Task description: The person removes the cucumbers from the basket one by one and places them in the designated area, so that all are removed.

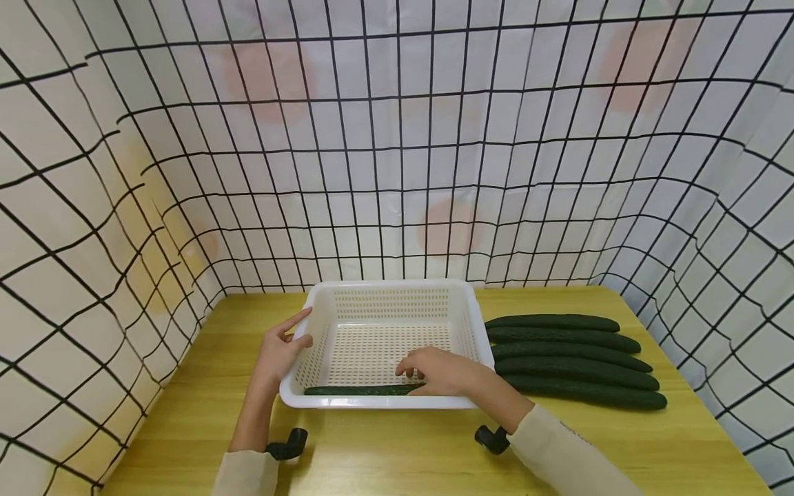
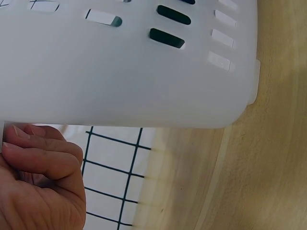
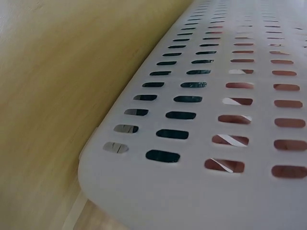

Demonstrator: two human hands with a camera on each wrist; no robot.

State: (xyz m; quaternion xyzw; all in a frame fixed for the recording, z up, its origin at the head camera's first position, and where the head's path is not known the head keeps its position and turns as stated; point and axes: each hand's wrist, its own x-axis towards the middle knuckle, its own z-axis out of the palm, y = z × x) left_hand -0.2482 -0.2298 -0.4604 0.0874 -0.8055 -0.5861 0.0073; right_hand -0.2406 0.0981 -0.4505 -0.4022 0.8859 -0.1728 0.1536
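A white plastic basket [image 1: 387,286] with slotted walls stands on the table, and a dark green cucumber [image 1: 362,390] lies inside it along the near wall. My left hand [image 1: 279,353] grips the basket's left rim; in the left wrist view, the fingers of this left hand [image 2: 43,167] curl at the rim. Over the cucumber's right part, my right hand [image 1: 443,373] reaches into the basket, with loosely bent fingers beyond the cucumber and the thumb side close over it. That part of the cucumber is hidden. Through the slots in the right wrist view, the cucumber [image 3: 172,134] shows dark green.
Several more cucumbers [image 1: 577,372] lie side by side on the yellow wooden table [image 1: 372,455], just right of the basket. White sheeting with a black grid [image 1: 384,172] encloses the table at the back and sides. Black wrist mounts [image 1: 288,444] hang by both forearms.
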